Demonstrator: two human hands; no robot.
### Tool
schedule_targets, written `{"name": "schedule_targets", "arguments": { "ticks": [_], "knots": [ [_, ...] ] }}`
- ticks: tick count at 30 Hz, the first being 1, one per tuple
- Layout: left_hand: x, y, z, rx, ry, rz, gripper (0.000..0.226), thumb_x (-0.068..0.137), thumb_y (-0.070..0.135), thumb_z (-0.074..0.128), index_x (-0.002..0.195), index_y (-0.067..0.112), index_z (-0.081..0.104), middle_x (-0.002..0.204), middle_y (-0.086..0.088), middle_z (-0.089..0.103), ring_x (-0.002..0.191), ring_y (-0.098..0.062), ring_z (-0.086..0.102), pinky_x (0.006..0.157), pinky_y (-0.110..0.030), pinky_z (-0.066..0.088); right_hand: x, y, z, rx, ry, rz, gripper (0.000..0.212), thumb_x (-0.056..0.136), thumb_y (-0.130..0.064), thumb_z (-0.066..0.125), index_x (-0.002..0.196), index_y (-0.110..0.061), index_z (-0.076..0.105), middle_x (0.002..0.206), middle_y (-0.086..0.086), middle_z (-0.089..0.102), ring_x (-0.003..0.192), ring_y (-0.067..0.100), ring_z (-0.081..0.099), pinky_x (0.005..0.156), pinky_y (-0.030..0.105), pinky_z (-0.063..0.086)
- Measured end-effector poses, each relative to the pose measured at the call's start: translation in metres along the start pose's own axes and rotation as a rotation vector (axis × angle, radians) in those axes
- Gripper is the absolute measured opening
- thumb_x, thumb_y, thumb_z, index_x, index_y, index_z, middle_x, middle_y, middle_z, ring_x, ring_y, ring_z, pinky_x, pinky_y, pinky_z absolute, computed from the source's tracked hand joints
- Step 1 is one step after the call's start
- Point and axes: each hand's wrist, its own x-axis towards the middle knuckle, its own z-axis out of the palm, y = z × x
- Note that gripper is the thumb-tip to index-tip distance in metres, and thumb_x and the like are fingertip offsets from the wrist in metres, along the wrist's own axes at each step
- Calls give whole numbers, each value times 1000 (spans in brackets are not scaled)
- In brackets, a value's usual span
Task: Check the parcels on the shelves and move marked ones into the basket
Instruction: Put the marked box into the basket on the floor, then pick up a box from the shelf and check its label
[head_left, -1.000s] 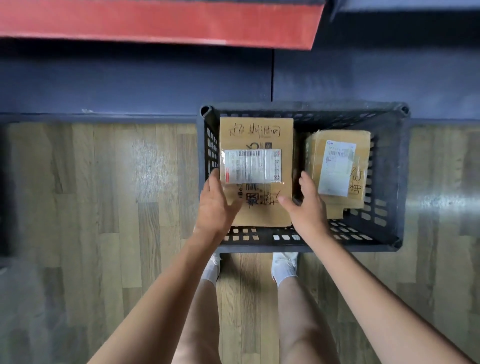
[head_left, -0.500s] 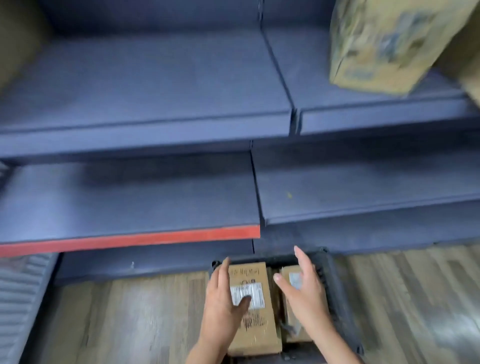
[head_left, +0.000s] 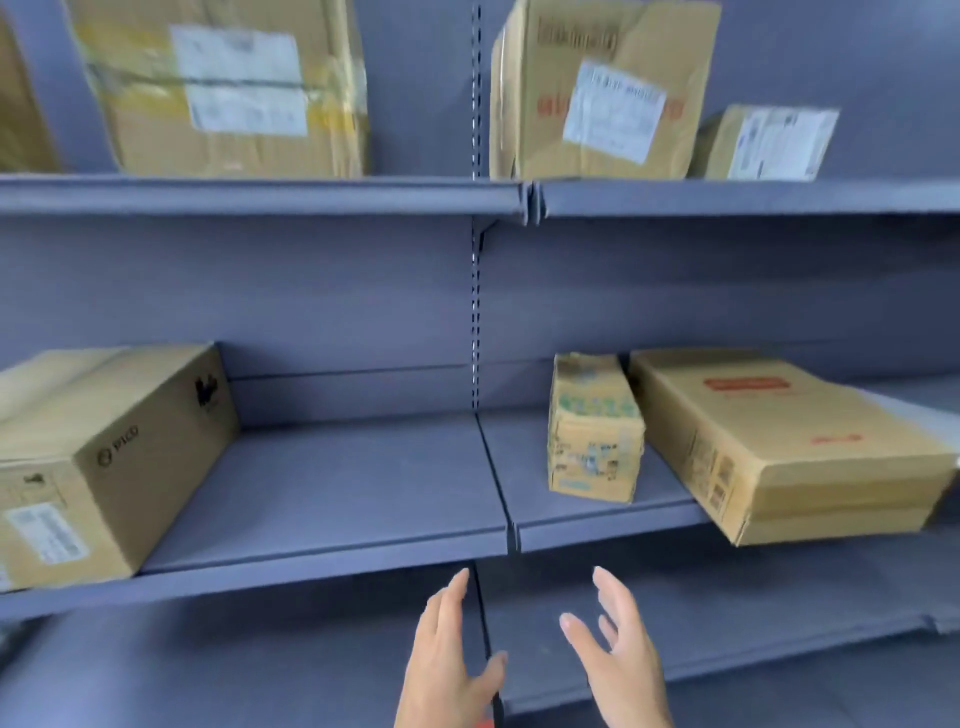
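- The left hand (head_left: 447, 660) is low in the view, in front of the blue shelves (head_left: 322, 499). Its fingers are straight and it holds nothing.
- The right hand (head_left: 621, 654) is just beside it, fingers loose, holding nothing.
- A small box (head_left: 592, 431) stands on the middle shelf, right of the middle post.
- A flat wide box (head_left: 779, 441) lies just beside it and sticks out over the shelf edge.
- A big box (head_left: 104, 457) sits on the left of the same shelf.
- More boxes (head_left: 597, 88) with white labels sit on the top shelf.
- The basket cannot be seen.

Both hands (head_left: 530, 660) empty — parcels (head_left: 595, 431) (blurred) line grey shelves (head_left: 322, 488).
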Motion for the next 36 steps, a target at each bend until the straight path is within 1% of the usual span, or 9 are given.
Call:
{"name": "schedule_targets", "arguments": {
  "ticks": [2,5,13,16,20,26,29,33,36],
  "knots": [
    [12,17,-5,19,1,44,79,59,51,51,128,56,14,126,29,30,120,10,31,83,3,30,9,-17,-10,0,6,-50,54,84,-13,65,132,-26,43,142,-4,43,128,12,40,107,27,31],
    [31,37,-11,49,14,112,78,71,33,63,127,47,9,126,25,30,127,0,32,91,-3,27,24,-39,-22,3,30,-124,53,85,-11,63,132,-24,42,141,-3,43,124,9,40,111,31,31],
    [81,71,-7,159,2,200,74,80,23,62,132,37,12,121,20,28,120,-4,36,89,-6,25,64,-57,-46,54,77,-102,53,85,-16,63,133,-25,42,144,0,40,134,21,37,110,37,33],
    [102,77,1,184,-16,146,81,79,22,60,142,28,9,119,25,25,124,-8,37,87,-6,25,80,-57,-55,71,88,-82,53,84,-12,64,133,-19,44,143,1,42,133,20,38,110,35,32],
    [129,83,12,202,-23,70,82,83,24,58,144,29,4,138,9,28,136,-11,27,86,-7,25,103,-53,-65,66,92,-28,53,85,-11,62,134,-18,44,143,3,43,133,21,38,110,36,32],
    [174,102,31,185,-93,-20,87,87,27,57,146,13,-5,151,-9,15,141,-24,16,110,-28,21,144,-49,-78,-118,20,-65,60,88,-18,59,141,-15,31,148,5,36,136,20,35,111,33,31],
    [194,106,46,181,-144,-92,89,87,29,57,146,8,-7,154,-11,11,142,-27,13,113,-32,18,162,-54,-80,-234,-9,-62,67,90,-26,56,145,-15,20,150,5,32,137,22,32,108,30,28],
    [208,104,62,73,-215,-202,82,66,34,56,137,11,21,132,-7,45,121,-23,45,99,-34,41,184,-60,-83,-346,-61,-56,77,89,-35,57,147,-13,12,152,4,29,138,22,31,107,26,27],
    [210,101,67,47,-226,-275,60,68,27,54,122,16,30,118,-5,53,108,-21,51,92,-35,45,191,-63,-81,-390,-121,-60,74,88,-36,56,147,-15,17,146,2,41,132,21,41,101,24,34]
  ]
}}
